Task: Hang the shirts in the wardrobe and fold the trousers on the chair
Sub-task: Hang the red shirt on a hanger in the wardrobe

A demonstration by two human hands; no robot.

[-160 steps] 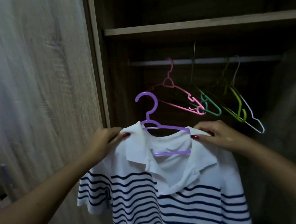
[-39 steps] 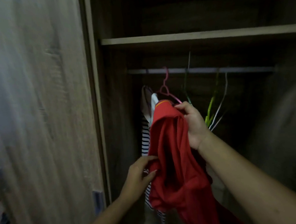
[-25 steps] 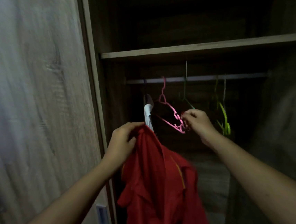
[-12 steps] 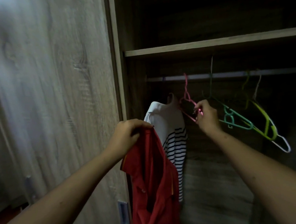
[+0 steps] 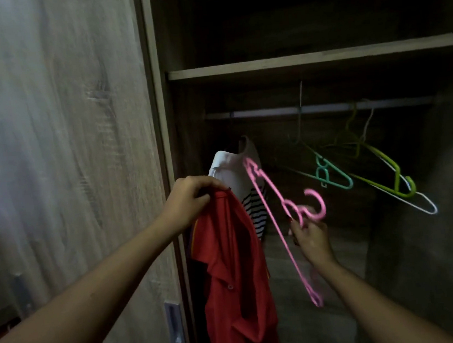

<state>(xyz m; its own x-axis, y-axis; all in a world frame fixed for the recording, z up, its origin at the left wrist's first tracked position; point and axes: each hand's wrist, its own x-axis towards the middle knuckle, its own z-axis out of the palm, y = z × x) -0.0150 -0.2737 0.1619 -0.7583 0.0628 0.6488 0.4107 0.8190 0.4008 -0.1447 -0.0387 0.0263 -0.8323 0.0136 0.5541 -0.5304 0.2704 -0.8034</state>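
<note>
Inside the open wardrobe [image 5: 319, 60], the rail [image 5: 321, 108] carries a white striped shirt [image 5: 237, 176] at its left end, then a teal hanger [image 5: 331, 175], a lime-green hanger [image 5: 386, 172] and a white hanger [image 5: 422, 202] hanging bare and tilted toward the right. The shelf above the rail is too dark to read. Out front, the left hand [image 5: 189, 202] is closed on the top edge of a red shirt [image 5: 234, 267], fingers curled over the fabric and pinching it, and the shirt drapes straight down below the knuckles, just in front of the striped one. The right hand [image 5: 309, 235] grips a pink hanger [image 5: 280, 221] near its neck, fingertips pinched together just under the hook, which curls to the right. The hanger is off the rail, standing on end, its long bar running from beside the striped shirt's collar down past the wrist, close beside the red shirt but apart from it.
</note>
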